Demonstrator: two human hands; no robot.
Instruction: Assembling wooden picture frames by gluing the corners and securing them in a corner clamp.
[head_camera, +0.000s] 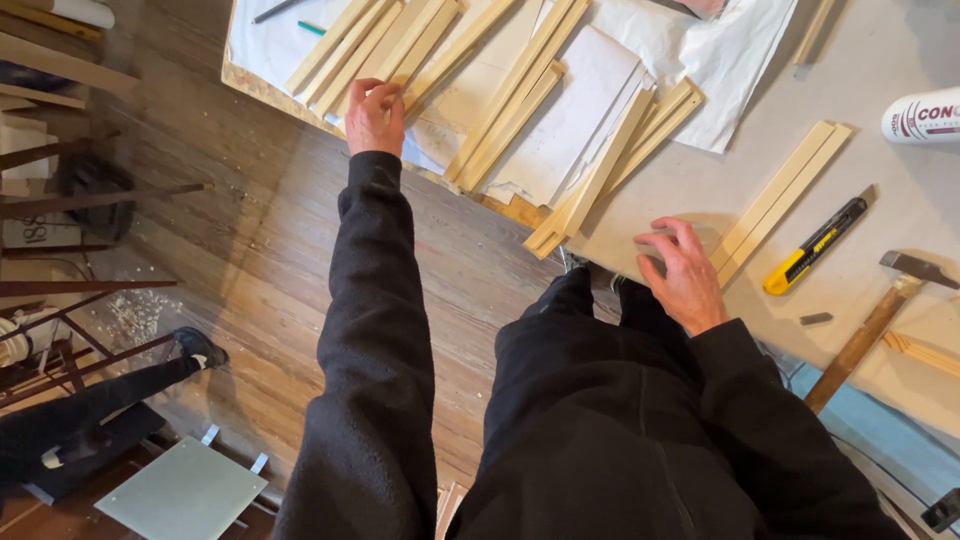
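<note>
Two hands at work here, both in black sleeves. Nearest is the right hand, lying palm down on the grey table with fingers spread loosely, gripping nothing. Just beside its fingertips is a pair of pale wood strips lying side by side. A bit further right there's a yellow and black utility knife, and past that a hammer with a wooden handle running off toward the table edge. A small dark bit lies between knife and hammer.

Further out, the left hand reaches way forward to a bundle of strips at the far left edge of the table. Fingers are curled in, pinching the near end of one strip, thumb underneath as far as I can tell. More strips lie fanned over white paper sheets to the right of it. Off to the left, on the wood floor, someone else's leg and shoe pokes in.
</note>
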